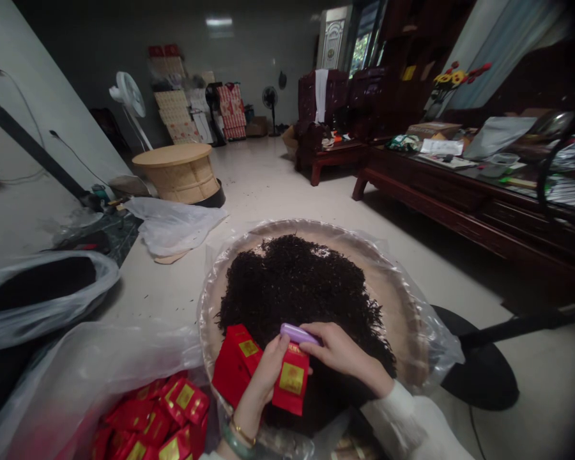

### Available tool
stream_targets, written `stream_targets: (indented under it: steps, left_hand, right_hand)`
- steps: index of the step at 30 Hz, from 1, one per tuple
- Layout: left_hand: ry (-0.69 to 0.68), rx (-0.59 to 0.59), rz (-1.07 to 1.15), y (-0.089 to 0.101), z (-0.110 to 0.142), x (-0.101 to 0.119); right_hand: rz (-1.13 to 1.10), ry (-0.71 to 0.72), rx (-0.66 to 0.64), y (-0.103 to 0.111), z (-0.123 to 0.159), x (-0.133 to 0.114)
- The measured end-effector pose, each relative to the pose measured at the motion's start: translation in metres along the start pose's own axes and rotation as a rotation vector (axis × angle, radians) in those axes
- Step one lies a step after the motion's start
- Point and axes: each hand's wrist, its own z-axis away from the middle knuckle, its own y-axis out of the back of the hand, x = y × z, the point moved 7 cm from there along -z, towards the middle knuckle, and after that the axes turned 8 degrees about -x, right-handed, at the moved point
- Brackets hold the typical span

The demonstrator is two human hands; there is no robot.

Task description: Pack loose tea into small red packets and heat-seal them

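My left hand (269, 369) is closed on a small red packet (287, 397) with a gold square on its front. My right hand (339, 348) grips a small purple bag sealer (296, 333) laid across the packet's top edge. The thumb of my left hand is close to the sealer's end. More red packets (230, 365) lie beside my left wrist, on the near left of a wide round tray (409, 319). Dark dried tea leaves (297, 275) are heaped on the tray, which is lined with clear plastic.
A plastic bag (119, 348) with several filled red packets (158, 415) stands at the lower left. Behind it is a lined container (103, 271) of dark leaves. A fan base (482, 364) stands right of the tray, near a long wooden table (460, 207).
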Motion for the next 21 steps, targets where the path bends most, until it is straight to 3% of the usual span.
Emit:
stream_targets:
  steps: [4,10,13,16,21]
  left_hand:
    - [-0.016,-0.008,-0.003,-0.001,0.001,-0.001]
    - [-0.017,0.018,0.010,-0.001,0.005,0.004]
    - [-0.045,0.048,-0.012,0.000,0.005,0.004]
    - [-0.084,0.075,-0.041,0.001,0.002,0.001]
    - [-0.241,0.181,-0.242,0.011,-0.001,0.010]
  right_hand:
    - [0.027,-0.072,0.133,0.006,-0.003,0.026]
    - [0.324,-0.238,0.213,0.014,-0.009,0.063]
    - [0.340,-0.186,0.306,0.015,-0.007,0.059]
    - [0.196,-0.070,0.373,0.011,-0.003,0.041]
    - [-0.033,0.056,0.260,-0.014,-0.005,0.018]
